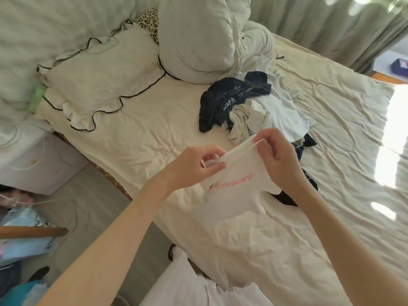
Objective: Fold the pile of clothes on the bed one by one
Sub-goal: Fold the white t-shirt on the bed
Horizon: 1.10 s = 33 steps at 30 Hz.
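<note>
1. The left hand (194, 165) pinches the neckline edge of a white T-shirt (236, 195), fingers curled round the hem.
2. The right hand (277, 157) pinches the same neckline further along, so the edge is stretched between the two hands.
3. The T-shirt carries pink lettering (230, 181) and hangs from the hands above the near edge of the bed (136, 133), its lower part lying on the sheet.
4. The pile of clothes (254, 107) sits mid-bed, just beyond the hands: a dark navy garment (223, 100) on its left, pale and white pieces on its right.
5. A frilled pillow (99, 85) with dark piping lies toward the head end, beside a bunched pale green duvet (198, 36).
6. Green curtains (331, 23) hang past the far edge.
</note>
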{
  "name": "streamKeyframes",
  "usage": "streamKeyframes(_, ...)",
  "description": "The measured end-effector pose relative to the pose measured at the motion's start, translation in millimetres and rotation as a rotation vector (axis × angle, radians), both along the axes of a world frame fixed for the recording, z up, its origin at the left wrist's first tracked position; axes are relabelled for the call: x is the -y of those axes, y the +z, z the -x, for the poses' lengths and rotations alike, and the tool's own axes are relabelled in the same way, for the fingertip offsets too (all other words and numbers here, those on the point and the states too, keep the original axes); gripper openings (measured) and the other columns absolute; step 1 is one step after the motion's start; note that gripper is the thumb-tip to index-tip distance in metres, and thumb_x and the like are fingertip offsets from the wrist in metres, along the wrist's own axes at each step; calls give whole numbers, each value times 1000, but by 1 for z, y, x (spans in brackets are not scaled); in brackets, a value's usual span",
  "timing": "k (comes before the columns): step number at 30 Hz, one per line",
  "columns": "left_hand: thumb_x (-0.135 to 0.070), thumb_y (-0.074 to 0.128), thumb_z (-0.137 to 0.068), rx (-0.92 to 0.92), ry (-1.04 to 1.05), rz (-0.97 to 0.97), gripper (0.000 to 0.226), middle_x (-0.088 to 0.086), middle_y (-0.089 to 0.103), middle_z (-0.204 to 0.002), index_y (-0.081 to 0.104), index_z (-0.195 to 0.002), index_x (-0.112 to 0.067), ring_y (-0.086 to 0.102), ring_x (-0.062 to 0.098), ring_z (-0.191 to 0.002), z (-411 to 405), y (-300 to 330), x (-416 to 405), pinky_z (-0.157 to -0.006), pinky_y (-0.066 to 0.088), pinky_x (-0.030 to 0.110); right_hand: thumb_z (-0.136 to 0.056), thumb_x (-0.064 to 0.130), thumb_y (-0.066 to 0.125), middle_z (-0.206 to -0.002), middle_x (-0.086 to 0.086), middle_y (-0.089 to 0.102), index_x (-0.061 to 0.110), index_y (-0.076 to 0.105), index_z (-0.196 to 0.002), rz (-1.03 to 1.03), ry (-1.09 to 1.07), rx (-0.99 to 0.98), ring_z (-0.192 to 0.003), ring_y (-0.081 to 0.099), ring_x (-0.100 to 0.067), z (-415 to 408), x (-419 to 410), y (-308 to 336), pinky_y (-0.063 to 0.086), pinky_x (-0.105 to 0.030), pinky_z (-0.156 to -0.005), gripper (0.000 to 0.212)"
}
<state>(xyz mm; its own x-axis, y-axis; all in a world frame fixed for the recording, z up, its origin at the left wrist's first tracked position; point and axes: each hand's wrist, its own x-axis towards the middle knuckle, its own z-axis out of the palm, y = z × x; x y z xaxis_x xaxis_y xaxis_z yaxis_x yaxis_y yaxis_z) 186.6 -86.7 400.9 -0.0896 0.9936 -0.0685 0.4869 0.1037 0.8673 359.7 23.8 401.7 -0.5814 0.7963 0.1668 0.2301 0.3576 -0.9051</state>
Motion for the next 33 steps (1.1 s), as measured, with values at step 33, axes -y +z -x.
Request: streamKeyframes(33, -19, 60, -90, -13, 526, -131, 10, -21, 59, -59, 61, -81, -23, 51, -6, -54, 106, 82, 65, -51, 36, 5, -90, 35, 58, -59, 8, 49, 20, 50, -62, -186, -253, 186, -53, 43, -3, 44, -31, 73, 31, -16, -49, 33)
